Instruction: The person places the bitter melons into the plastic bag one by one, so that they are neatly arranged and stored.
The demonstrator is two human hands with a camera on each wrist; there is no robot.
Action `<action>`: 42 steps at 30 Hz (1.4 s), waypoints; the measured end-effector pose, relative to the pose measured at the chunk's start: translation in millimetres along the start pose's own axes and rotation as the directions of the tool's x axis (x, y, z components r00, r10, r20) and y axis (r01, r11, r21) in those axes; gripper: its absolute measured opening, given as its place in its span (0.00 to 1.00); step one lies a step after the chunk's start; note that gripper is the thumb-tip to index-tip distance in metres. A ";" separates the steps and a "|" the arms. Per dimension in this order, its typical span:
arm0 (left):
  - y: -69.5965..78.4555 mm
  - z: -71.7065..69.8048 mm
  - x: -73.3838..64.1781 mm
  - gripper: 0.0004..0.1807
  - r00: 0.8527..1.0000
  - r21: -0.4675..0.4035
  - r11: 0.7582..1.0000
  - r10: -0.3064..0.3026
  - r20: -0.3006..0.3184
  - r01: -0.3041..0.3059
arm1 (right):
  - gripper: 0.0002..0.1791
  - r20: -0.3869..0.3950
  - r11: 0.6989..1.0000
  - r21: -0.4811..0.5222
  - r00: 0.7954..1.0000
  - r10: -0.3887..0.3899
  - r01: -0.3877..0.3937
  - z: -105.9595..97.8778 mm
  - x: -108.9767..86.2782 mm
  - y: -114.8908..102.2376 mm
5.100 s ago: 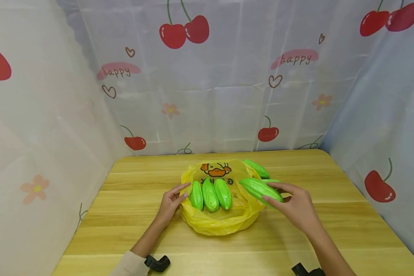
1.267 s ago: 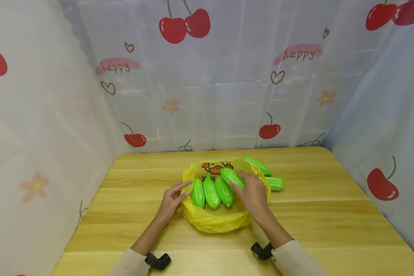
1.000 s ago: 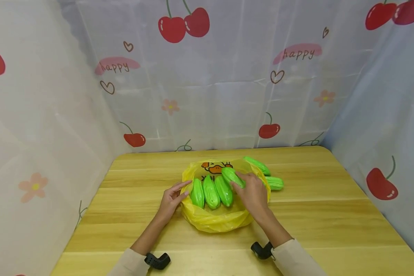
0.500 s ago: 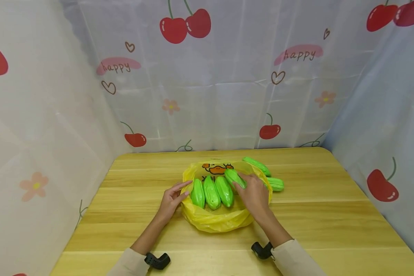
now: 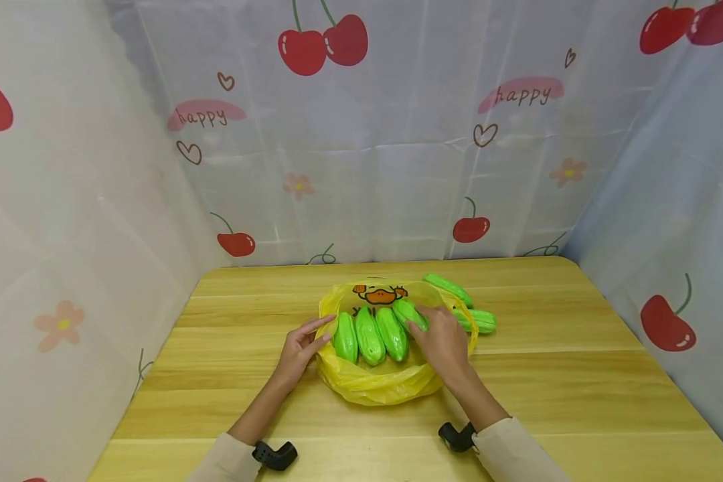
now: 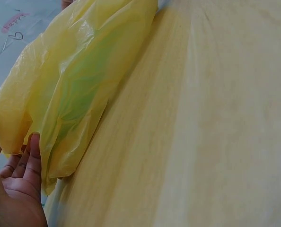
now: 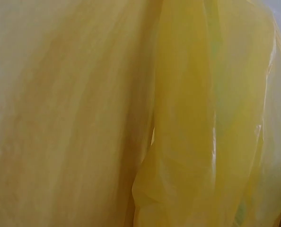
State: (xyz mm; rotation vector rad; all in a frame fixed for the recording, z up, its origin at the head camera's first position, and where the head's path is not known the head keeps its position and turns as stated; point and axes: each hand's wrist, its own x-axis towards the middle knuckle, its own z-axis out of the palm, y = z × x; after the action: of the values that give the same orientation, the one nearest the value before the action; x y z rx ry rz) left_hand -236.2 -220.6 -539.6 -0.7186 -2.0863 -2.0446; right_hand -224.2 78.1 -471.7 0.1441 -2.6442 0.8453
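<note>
A yellow plastic bag [image 5: 381, 388] with a printed duck lies open on the table, its rim spread wide. My left hand [image 5: 298, 351] pinches the bag's left rim; the left wrist view shows the film between thumb and fingers [image 6: 34, 161]. Inside the bag, three bright green ridged, cucumber-shaped vegetables lie side by side: a left one [image 5: 346, 338], a middle one [image 5: 369, 338] and a right one [image 5: 392, 335]. My right hand [image 5: 444, 341] reaches over the rim and grips a fourth green vegetable [image 5: 407, 312] beside them. In the right wrist view, the bag [image 7: 192, 118] hides that hand's fingers.
Two more green vegetables lie behind and right of the bag: one slanted [image 5: 448, 289], the other sideways [image 5: 482, 321], partly behind the rim. The wooden table [image 5: 578, 375] reaches back to a white cherry-print curtain [image 5: 385, 187], with similar curtains at both sides.
My right hand has carried its green vegetable from over the bag's right rim leftward into the bag and lowered it beside the other three. The left hand has stayed at the rim.
</note>
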 end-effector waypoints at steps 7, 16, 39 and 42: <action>-1.2 -1.3 -1.0 0.21 1.000 -0.006 1.000 -0.005 -0.004 0.005 | 0.23 0.011 1.000 -0.017 1.000 0.003 -0.003 0.6 -0.3 0.7; -1.4 -0.8 -0.9 0.21 1.000 -0.014 1.000 -0.027 -0.010 0.026 | 0.23 0.024 0.999 -0.031 1.000 0.017 -0.016 -0.4 0.1 0.9; -1.2 -0.5 -1.0 0.21 1.000 -0.004 1.000 -0.013 -0.002 0.013 | 0.22 0.010 0.996 -0.088 1.000 -0.009 0.010 3.6 0.8 4.4; -0.6 -0.5 -0.7 0.21 1.000 -0.004 1.000 -0.016 -0.002 0.016 | 0.23 0.027 0.996 -0.087 1.000 -0.004 0.007 4.7 1.1 5.6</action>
State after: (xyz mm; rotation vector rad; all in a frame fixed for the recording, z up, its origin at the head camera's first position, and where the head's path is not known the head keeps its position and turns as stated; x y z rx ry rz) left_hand -235.9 -221.2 -540.4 -0.7031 -2.0946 -2.0569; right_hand -227.8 80.0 -477.8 0.1410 -2.6995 0.7291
